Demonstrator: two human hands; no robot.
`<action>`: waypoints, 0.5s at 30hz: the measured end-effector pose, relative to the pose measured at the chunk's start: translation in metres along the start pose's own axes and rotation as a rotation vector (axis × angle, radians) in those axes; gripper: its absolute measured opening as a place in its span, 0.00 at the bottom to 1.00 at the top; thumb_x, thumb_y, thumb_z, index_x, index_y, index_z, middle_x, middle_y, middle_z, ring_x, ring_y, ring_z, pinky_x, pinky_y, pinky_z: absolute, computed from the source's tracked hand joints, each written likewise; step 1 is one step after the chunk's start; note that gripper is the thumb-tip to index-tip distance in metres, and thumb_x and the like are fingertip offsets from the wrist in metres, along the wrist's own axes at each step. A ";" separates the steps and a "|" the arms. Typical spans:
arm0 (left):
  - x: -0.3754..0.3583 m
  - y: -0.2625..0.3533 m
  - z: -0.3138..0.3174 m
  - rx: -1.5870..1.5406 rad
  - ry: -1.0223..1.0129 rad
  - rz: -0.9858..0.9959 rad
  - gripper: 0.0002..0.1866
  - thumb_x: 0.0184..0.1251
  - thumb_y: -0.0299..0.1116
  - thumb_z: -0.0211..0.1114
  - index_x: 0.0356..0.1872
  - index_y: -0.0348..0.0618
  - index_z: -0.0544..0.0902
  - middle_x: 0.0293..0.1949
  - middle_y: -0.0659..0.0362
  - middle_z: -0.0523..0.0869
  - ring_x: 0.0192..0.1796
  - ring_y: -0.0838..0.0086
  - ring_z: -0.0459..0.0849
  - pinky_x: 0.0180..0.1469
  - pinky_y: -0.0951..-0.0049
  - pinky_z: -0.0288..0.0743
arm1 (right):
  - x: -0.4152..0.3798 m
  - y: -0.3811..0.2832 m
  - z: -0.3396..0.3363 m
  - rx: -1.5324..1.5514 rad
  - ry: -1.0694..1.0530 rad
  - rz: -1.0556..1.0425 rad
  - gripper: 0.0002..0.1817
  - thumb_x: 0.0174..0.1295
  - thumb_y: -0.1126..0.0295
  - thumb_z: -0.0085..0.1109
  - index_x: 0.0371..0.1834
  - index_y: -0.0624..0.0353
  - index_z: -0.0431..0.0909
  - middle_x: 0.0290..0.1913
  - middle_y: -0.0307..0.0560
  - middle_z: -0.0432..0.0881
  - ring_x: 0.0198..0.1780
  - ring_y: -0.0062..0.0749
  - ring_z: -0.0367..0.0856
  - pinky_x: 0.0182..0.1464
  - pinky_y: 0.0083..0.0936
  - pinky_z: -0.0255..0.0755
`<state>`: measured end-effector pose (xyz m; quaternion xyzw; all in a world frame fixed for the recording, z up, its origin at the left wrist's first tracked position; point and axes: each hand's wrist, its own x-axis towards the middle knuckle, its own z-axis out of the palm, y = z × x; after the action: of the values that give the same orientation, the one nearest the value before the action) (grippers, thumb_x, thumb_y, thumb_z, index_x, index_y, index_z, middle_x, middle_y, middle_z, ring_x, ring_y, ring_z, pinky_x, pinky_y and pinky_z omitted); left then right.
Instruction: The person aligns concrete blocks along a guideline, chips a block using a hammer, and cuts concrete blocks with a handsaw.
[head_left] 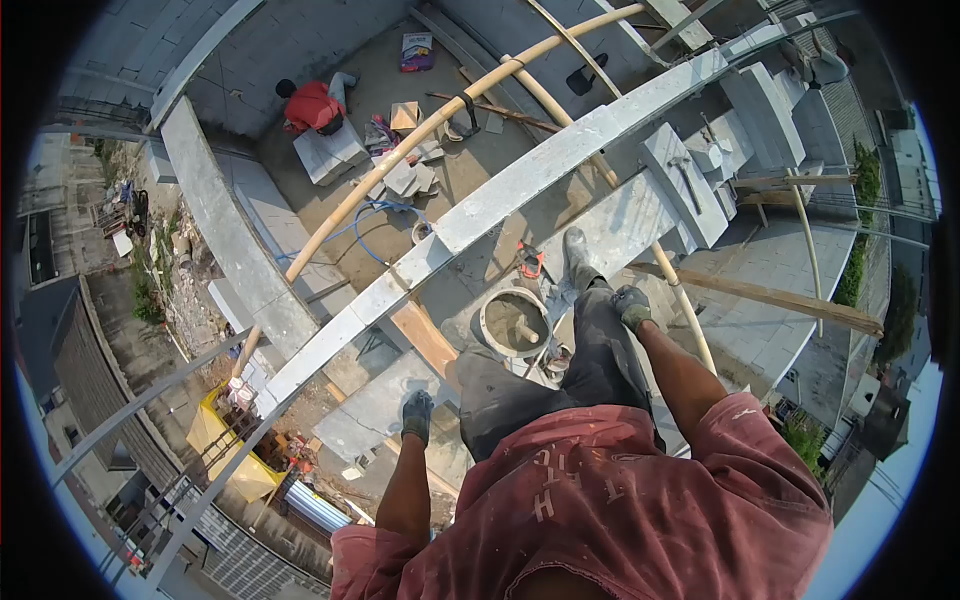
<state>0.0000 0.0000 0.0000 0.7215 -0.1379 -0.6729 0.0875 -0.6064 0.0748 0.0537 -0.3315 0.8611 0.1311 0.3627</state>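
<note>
My left hand [416,414], in a grey-green glove, hangs over a pale slab [365,412]; its fingers look slightly apart, with nothing in them. My right hand [631,307], gloved too, is beside my right knee, fingers curled, with no object visible in it. Between my legs stands a round bucket [489,322] of grey mortar with a light-coloured handle sticking out. A red-and-black tool [530,261] lies just beyond the bucket, left of my boot [577,250].
A long block wall top [540,180] crosses in front, with bamboo poles [400,150] over it. Below, a person in red [310,105] crouches by stacked blocks. At right, a hammer-like tool [687,185] rests on a block. Timber [770,293] juts out right; rooftops lie far below.
</note>
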 end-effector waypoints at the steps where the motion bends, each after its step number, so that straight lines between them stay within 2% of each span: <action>1: 0.004 -0.019 0.021 0.011 -0.112 0.097 0.20 0.75 0.31 0.57 0.65 0.38 0.72 0.55 0.55 0.81 0.50 0.71 0.82 0.54 0.73 0.76 | 0.002 -0.018 -0.008 -0.064 0.073 -0.030 0.16 0.63 0.56 0.54 0.44 0.54 0.84 0.42 0.56 0.86 0.45 0.45 0.86 0.50 0.36 0.78; 2: -0.005 -0.029 0.056 0.013 -0.086 0.112 0.19 0.76 0.30 0.55 0.64 0.35 0.73 0.56 0.55 0.81 0.52 0.74 0.80 0.52 0.78 0.75 | 0.013 -0.021 -0.011 -0.129 0.151 -0.055 0.15 0.67 0.58 0.48 0.46 0.52 0.82 0.45 0.52 0.85 0.47 0.41 0.85 0.50 0.35 0.78; 3: -0.021 -0.075 0.023 -0.188 -0.024 0.044 0.25 0.75 0.38 0.57 0.67 0.35 0.69 0.60 0.49 0.78 0.59 0.65 0.78 0.60 0.70 0.72 | 0.048 -0.029 0.080 -0.134 -0.035 -0.069 0.15 0.67 0.58 0.48 0.46 0.52 0.82 0.45 0.52 0.85 0.47 0.41 0.85 0.50 0.35 0.78; 4: -0.011 -0.081 0.057 0.335 0.082 0.201 0.31 0.73 0.44 0.58 0.69 0.35 0.66 0.65 0.46 0.73 0.64 0.60 0.74 0.66 0.63 0.66 | 0.106 -0.018 0.141 -0.103 -0.017 -0.217 0.13 0.63 0.60 0.52 0.40 0.54 0.84 0.42 0.55 0.86 0.44 0.46 0.85 0.47 0.38 0.78; 5: 0.002 -0.075 0.103 0.851 0.171 0.357 0.37 0.71 0.51 0.59 0.71 0.34 0.62 0.69 0.43 0.69 0.69 0.54 0.69 0.72 0.57 0.60 | 0.166 -0.003 0.173 -0.079 0.008 -0.364 0.12 0.59 0.62 0.55 0.34 0.57 0.86 0.39 0.58 0.86 0.41 0.51 0.86 0.43 0.41 0.79; 6: 0.021 -0.070 0.143 0.829 0.159 0.333 0.37 0.71 0.51 0.59 0.71 0.34 0.62 0.69 0.43 0.69 0.69 0.54 0.69 0.72 0.57 0.60 | 0.203 -0.024 0.151 -0.107 0.002 -0.333 0.12 0.58 0.62 0.56 0.35 0.56 0.86 0.40 0.59 0.86 0.42 0.52 0.86 0.44 0.41 0.79; 8: 0.023 -0.082 0.177 1.123 0.259 0.426 0.46 0.62 0.60 0.63 0.72 0.36 0.61 0.70 0.37 0.65 0.73 0.44 0.60 0.74 0.50 0.52 | 0.226 -0.091 0.131 -0.198 -0.117 -0.314 0.13 0.57 0.59 0.58 0.37 0.53 0.86 0.41 0.59 0.86 0.44 0.53 0.85 0.47 0.41 0.79; 9: 0.023 -0.083 0.184 1.038 0.316 0.417 0.47 0.61 0.59 0.65 0.72 0.35 0.61 0.70 0.37 0.64 0.73 0.41 0.58 0.73 0.47 0.52 | 0.245 -0.110 0.135 -0.268 -0.186 -0.328 0.14 0.56 0.58 0.59 0.38 0.52 0.86 0.42 0.59 0.86 0.45 0.54 0.85 0.48 0.41 0.78; 11: 0.014 -0.056 0.204 1.198 0.322 0.367 0.47 0.61 0.57 0.66 0.72 0.35 0.61 0.71 0.37 0.64 0.73 0.41 0.59 0.73 0.46 0.51 | 0.291 -0.134 0.161 -0.218 -0.154 -0.376 0.16 0.56 0.55 0.60 0.38 0.54 0.86 0.42 0.60 0.86 0.46 0.55 0.85 0.49 0.43 0.78; 13: 0.008 -0.059 0.210 1.185 0.323 0.310 0.48 0.60 0.57 0.67 0.73 0.35 0.60 0.71 0.37 0.63 0.73 0.41 0.59 0.73 0.46 0.50 | 0.361 -0.120 0.234 -0.245 -0.187 -0.387 0.18 0.60 0.56 0.53 0.41 0.57 0.83 0.47 0.58 0.85 0.49 0.55 0.83 0.52 0.46 0.76; 15: 0.010 -0.060 0.213 1.174 0.344 0.265 0.49 0.59 0.56 0.68 0.73 0.35 0.59 0.71 0.37 0.63 0.73 0.40 0.59 0.73 0.45 0.50 | 0.407 -0.113 0.296 -0.336 -0.038 -0.370 0.20 0.60 0.54 0.53 0.46 0.58 0.79 0.44 0.60 0.85 0.47 0.57 0.84 0.50 0.50 0.76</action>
<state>-0.2062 0.0660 -0.0450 0.7241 -0.5568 -0.3424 -0.2199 -0.5823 -0.0653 -0.4421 -0.5364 0.7450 0.2099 0.3363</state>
